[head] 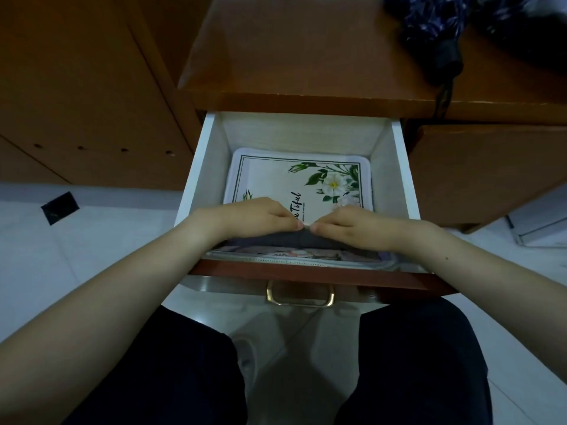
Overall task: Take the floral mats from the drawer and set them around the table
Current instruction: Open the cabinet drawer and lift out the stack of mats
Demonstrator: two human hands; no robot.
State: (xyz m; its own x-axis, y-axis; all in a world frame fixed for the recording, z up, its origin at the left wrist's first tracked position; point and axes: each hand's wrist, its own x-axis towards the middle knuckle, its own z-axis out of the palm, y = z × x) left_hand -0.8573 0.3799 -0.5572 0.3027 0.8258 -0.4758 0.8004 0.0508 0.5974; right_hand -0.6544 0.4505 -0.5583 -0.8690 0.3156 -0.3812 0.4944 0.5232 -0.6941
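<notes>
Brown counter [306, 56] up top, its drawer [196, 167] pulled wide open, and the floral mats [294, 179] lie stacked inside. Left hand [254, 214] and right hand [359, 223] meet at the near edge of the top mat, fingers curled, pinching it up so its dark underside shows. Early days: nothing lifted clear yet, every mat left to lay out
</notes>
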